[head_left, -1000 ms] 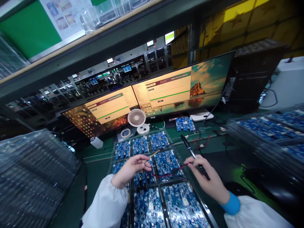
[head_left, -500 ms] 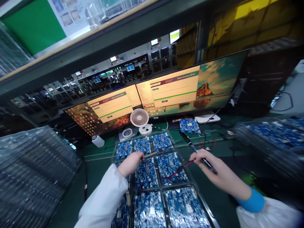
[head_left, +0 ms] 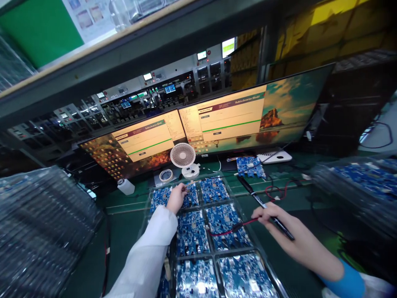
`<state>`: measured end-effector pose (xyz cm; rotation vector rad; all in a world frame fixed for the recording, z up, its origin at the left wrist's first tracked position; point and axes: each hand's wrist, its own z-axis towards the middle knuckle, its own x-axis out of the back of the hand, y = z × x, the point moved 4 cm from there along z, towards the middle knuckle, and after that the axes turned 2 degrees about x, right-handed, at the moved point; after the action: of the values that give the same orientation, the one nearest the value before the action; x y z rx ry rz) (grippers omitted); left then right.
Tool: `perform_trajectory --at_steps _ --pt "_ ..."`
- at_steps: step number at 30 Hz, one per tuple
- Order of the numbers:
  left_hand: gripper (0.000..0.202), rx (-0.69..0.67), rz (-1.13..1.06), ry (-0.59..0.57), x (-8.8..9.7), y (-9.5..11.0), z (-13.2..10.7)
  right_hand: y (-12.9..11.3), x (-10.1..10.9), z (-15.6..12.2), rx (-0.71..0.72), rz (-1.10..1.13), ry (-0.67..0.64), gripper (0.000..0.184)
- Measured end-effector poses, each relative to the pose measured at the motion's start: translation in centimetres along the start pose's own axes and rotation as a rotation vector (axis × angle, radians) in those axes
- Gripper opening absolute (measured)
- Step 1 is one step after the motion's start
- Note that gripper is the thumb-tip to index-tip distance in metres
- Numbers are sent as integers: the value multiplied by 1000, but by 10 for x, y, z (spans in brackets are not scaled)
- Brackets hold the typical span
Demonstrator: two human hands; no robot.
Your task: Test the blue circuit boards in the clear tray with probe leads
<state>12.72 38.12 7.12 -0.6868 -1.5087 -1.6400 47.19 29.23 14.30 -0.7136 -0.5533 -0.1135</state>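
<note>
Two wide monitors (head_left: 217, 124) stand at the back of the green surface (head_left: 124, 223). In front, a clear tray (head_left: 201, 252) holds blue circuit boards (head_left: 225, 225) in rows. Small white fan (head_left: 182, 156) just behind the tray. Left hand (head_left: 176, 198) over a far-row board, fingers pinched on a thin probe (head_left: 190, 186). Right hand (head_left: 276, 223) beside the tray, closed around a black pen-like probe (head_left: 263, 205) with a red lead (head_left: 235, 227) lying across a board.

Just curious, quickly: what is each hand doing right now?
Left hand: closed on a thin probe, over a blue circuit board.
Right hand: closed on a black pen.
</note>
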Motion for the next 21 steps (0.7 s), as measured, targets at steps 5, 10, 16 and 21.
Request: perform_trajectory --at_steps 5,10,16,21 --pt "14 -20 -48 -13 -6 0 4 3 -3 -2 5 -18 -7 9" --pt "19 -57 -26 -45 -7 3 7 4 -4 -1 14 -30 -14 9" --pt "23 -96 -7 -103 -6 4 10 4 -4 -2 2 -32 -6 10" --pt "26 -99 -4 -123 -5 2 11 5 -4 -1 -15 -11 -4 7"
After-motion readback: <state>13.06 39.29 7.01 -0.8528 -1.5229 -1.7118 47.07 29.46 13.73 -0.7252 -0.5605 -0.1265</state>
